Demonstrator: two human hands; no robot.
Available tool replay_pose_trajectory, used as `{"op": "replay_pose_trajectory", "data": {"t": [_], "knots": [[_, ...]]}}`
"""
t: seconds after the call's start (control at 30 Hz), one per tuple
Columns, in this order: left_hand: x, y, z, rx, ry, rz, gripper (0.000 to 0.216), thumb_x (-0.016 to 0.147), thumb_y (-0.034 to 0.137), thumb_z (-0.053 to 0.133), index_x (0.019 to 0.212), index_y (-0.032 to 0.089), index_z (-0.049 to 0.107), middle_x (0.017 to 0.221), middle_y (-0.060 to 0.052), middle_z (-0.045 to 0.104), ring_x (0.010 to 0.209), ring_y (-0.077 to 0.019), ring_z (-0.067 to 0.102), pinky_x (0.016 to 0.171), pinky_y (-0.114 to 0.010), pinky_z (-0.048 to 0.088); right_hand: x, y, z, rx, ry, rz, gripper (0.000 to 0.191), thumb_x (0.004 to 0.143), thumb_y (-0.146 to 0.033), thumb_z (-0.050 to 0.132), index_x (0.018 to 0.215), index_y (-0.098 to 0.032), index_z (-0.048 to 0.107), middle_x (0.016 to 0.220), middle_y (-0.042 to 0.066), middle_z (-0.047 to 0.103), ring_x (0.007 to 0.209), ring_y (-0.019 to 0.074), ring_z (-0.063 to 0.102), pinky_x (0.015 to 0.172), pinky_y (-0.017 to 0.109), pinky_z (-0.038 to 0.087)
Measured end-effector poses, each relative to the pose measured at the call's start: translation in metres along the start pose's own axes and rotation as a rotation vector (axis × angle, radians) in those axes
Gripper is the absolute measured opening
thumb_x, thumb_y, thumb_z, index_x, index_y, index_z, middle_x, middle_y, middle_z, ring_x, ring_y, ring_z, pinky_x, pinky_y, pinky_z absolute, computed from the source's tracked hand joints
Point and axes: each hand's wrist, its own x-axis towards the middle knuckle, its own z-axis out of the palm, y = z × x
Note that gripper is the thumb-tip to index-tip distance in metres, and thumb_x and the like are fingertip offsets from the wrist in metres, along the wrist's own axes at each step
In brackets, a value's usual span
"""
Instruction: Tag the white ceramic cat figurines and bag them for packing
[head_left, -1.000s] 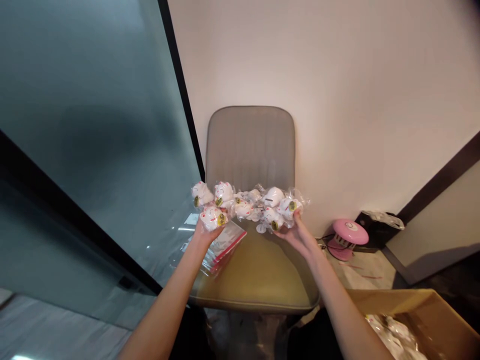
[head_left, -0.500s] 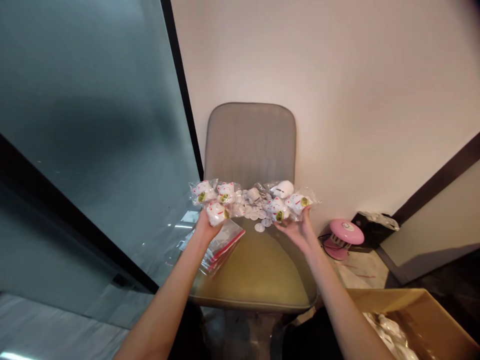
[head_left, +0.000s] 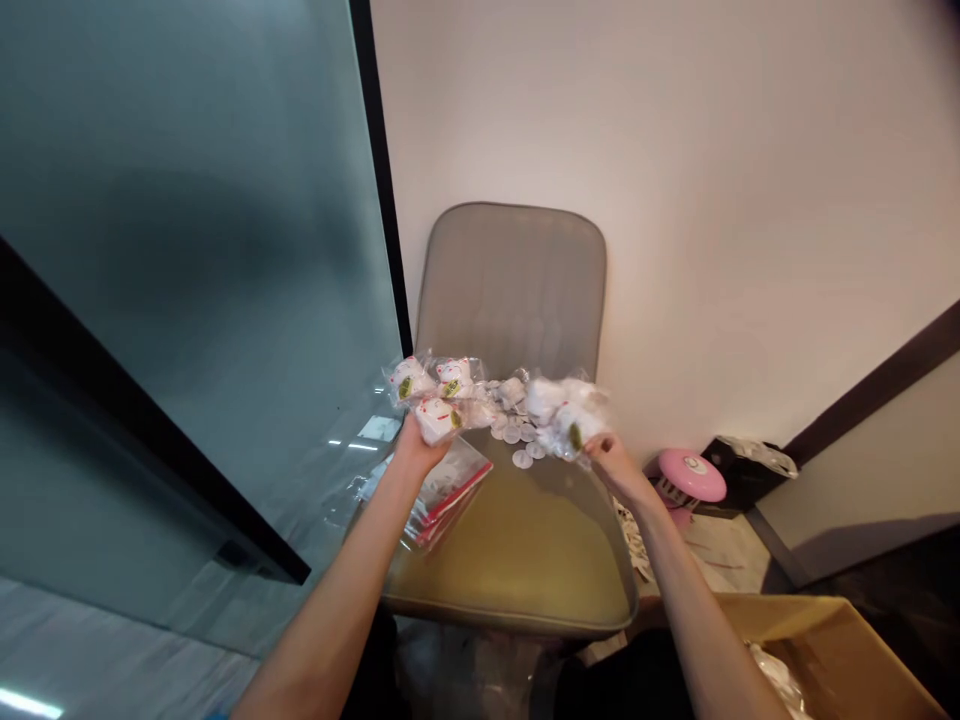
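Observation:
My left hand is closed round a bagged white lucky cat figure with red marks and a gold-coloured coin. Two more bagged lucky cats sit just beyond it, by the chair back. Blurred by motion, several lucky cats in clear wrappers are at the fingertips of my right hand, which is closed on the wrapping. Between the hands lies a heap of small round white discs. Beneath my left wrist rests a stack of clear zip bags with red seals.
Everything lies on a padded chair against a wall, beside a glass panel on the left. On the right stand a pink round-topped device, a black box and an open cardboard box holding wrapped white items.
My right hand has gone from spread fingers under the lucky cats to a closed grip, and those cats have shifted left and blurred. My left hand stays on its cat. The view has shifted slightly.

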Motion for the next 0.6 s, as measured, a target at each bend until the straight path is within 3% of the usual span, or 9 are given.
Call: {"op": "replay_pose_trajectory", "data": {"t": [0.1, 0.2, 0.43, 0.6], "knots": [[0.003, 0.005, -0.003, -0.002, -0.01, 0.027, 0.017, 0.088, 0.016, 0.047, 0.092, 0.016, 0.063, 0.071, -0.004, 0.07, 0.064, -0.0187, 0.068, 0.063, -0.03, 0.057, -0.008, -0.007, 0.013, -0.442, -0.108, -0.115, 0.073, 0.061, -0.053, 0.085, 0.125, -0.024, 0.066, 0.129, 0.009, 0.059, 0.116, 0.0299, 0.057, 0.101, 0.043, 0.043], [0.005, 0.009, -0.006, -0.004, -0.005, 0.044, 0.018, 0.088, 0.015, 0.045, 0.088, 0.016, 0.062, 0.07, -0.004, 0.069, 0.061, -0.0181, 0.068, 0.06, -0.029, 0.056, -0.016, -0.011, 0.031, -0.729, -0.175, -0.199, 0.07, 0.06, -0.049, 0.087, 0.124, -0.026, 0.068, 0.132, 0.009, 0.056, 0.125, 0.0311, 0.05, 0.108, 0.043, 0.037], [0.0, 0.014, -0.005, -0.014, 0.008, 0.062, 0.018, 0.089, 0.016, 0.044, 0.087, 0.016, 0.062, 0.07, -0.003, 0.069, 0.061, -0.0171, 0.067, 0.06, -0.027, 0.055, -0.014, -0.002, 0.054, -0.852, -0.248, -0.254, 0.07, 0.064, -0.051, 0.085, 0.127, -0.029, 0.066, 0.137, 0.009, 0.052, 0.128, 0.0312, 0.046, 0.107, 0.042, 0.036], [0.002, 0.017, -0.005, -0.006, 0.023, 0.058, 0.022, 0.093, 0.019, 0.043, 0.079, 0.017, 0.06, 0.066, -0.002, 0.067, 0.057, -0.0161, 0.066, 0.057, -0.026, 0.054, 0.006, 0.005, 0.06, -0.901, -0.239, -0.247, 0.073, 0.059, -0.052, 0.088, 0.125, -0.03, 0.067, 0.124, 0.008, 0.059, 0.124, 0.0312, 0.046, 0.106, 0.042, 0.035]]}}
